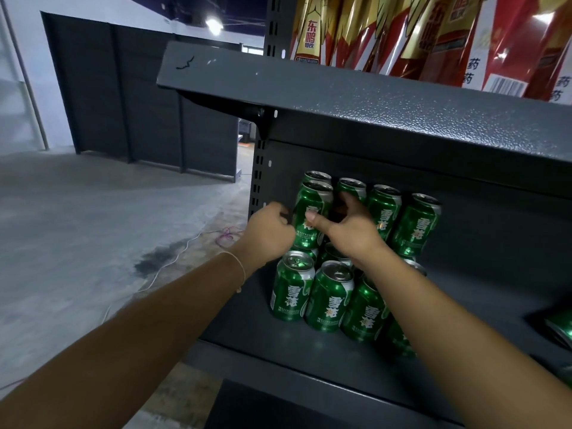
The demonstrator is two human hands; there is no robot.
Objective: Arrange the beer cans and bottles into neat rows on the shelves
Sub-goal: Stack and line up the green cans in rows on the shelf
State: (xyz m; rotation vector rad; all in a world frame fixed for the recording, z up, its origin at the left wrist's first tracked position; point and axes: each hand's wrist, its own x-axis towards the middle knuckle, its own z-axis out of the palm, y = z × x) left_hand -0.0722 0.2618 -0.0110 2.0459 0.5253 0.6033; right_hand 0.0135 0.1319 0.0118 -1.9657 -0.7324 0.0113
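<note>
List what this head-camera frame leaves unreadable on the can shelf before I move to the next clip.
- Left hand: its fingertips are behind the held can, so the grip is only partly shown.
- Right hand: the fingers reach behind the can; only the thumb is plainly visible.
- Cans under the right forearm: covered, count unclear.
- Green cans at the right edge: cut off by the frame.
- Upper shelf packs: tops cropped.

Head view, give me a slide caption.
Both hands steady a stacked green can on the shelf.
</note>
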